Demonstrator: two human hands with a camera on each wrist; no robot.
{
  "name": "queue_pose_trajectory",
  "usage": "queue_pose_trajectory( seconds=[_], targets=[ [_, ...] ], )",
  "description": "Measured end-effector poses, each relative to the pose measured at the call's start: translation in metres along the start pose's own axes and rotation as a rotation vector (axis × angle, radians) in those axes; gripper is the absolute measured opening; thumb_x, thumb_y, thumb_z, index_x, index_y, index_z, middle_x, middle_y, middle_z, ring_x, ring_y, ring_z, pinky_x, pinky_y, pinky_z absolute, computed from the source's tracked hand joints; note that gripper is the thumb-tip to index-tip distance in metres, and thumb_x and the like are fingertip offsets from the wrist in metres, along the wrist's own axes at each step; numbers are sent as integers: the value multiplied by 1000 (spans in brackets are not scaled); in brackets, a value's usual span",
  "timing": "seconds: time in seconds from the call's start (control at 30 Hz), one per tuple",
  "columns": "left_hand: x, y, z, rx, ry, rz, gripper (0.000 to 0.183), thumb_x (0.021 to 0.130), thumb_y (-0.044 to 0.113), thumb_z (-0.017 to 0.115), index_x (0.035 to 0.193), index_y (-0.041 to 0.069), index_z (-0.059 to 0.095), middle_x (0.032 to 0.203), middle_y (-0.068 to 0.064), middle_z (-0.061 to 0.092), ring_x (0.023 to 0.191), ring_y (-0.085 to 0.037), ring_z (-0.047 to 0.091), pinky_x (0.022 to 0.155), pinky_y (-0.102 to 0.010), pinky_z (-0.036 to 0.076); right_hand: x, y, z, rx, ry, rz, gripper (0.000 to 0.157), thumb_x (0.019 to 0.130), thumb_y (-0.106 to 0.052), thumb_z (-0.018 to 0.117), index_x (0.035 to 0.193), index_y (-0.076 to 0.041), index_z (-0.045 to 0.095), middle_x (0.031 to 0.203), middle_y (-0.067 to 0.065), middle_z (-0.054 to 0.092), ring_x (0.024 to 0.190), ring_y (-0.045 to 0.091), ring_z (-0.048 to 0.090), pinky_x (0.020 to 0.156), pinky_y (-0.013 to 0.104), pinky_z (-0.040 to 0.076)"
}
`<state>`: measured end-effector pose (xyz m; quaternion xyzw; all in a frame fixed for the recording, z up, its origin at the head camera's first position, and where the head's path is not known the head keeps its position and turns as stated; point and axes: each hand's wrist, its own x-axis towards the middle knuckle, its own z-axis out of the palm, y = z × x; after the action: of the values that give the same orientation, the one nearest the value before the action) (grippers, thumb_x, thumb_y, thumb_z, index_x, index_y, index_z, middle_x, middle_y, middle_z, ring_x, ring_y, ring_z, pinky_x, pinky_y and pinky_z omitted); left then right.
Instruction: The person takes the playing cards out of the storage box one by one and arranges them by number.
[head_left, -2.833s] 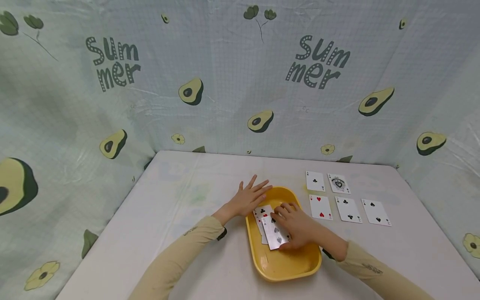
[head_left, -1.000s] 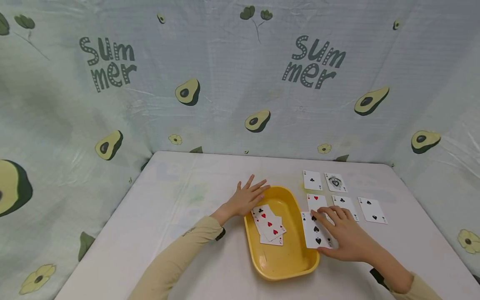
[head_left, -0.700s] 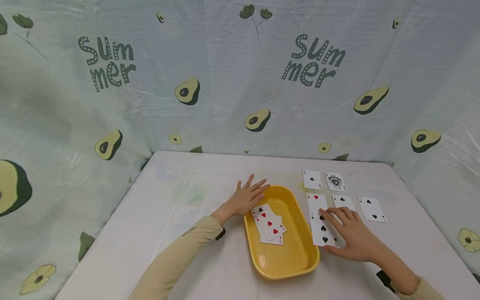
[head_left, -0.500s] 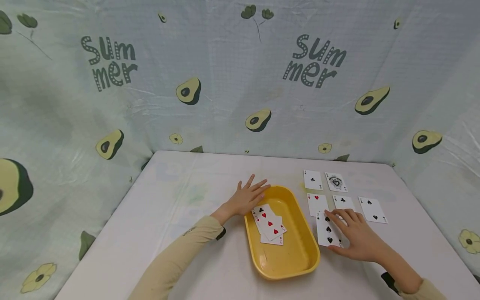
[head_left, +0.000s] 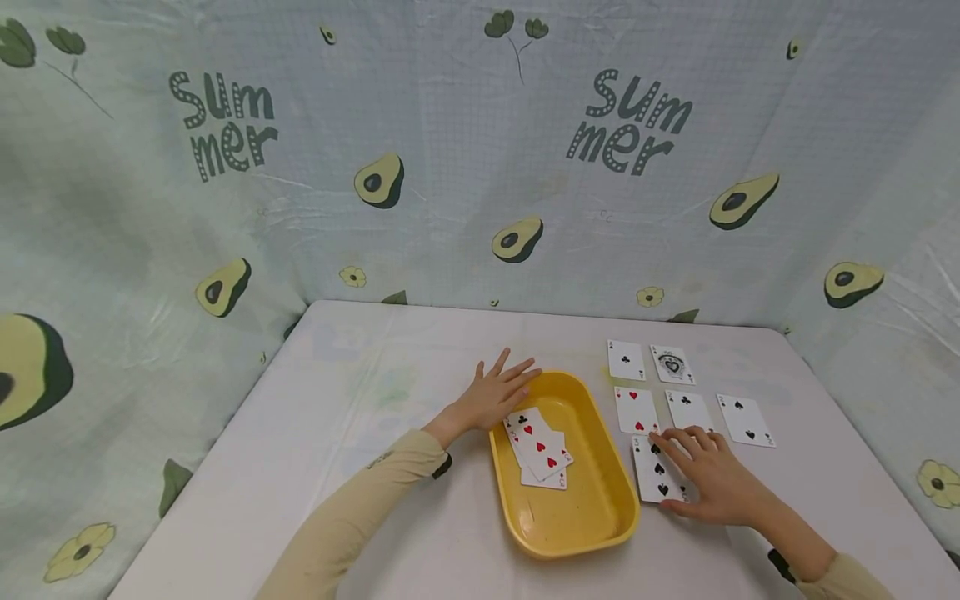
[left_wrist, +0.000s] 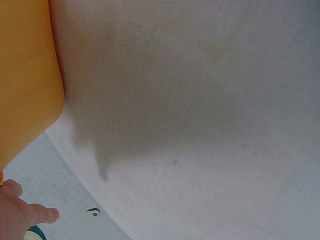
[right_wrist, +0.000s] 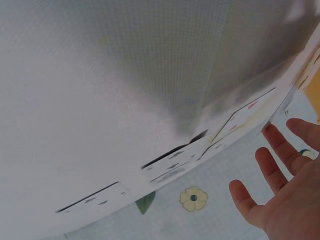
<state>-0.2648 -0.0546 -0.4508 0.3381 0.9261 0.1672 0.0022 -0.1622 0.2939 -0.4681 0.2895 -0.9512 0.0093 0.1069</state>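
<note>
My right hand (head_left: 716, 479) pinches a three of spades playing card (head_left: 649, 477) between thumb and fingertips at its edges, low over the table right of the yellow tray (head_left: 585, 533). In the right wrist view the fingers of the right hand (right_wrist: 287, 200) are spread, and the card is mostly out of sight. My left hand (head_left: 486, 402) rests on the tray's upper left rim with straight, spread fingers. Inside the tray a three of hearts (head_left: 543, 454) overlaps other cards, one a club (head_left: 522, 417). Only part of the left hand (left_wrist: 22, 215) shows in the left wrist view.
Face-up cards lie right of the tray: an ace of clubs (head_left: 626, 360) and ace of spades (head_left: 672, 365) at the back, then a two of hearts (head_left: 634, 410), two of clubs (head_left: 686, 407) and two of spades (head_left: 746, 420). A patterned curtain (head_left: 450, 275) stands behind the table.
My right hand has carried the three of spades out of the tray to the right, then lowered it to just in front of the two of hearts. The left hand has stayed on the rim.
</note>
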Motion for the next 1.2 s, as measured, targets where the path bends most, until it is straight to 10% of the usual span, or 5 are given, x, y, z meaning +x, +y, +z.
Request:
queue_pose_trajectory(
  seconds=[1.2],
  targets=[
    [0,-6,5,-55,38,36,47,98,42,17,142,27,24,150,5,17,139,-32,-3,100,-68,7,0,-2,14,1,-65,12,88,65,-71,58,132,-16,44,117,1,51,108,23,40,88,52,34]
  ],
)
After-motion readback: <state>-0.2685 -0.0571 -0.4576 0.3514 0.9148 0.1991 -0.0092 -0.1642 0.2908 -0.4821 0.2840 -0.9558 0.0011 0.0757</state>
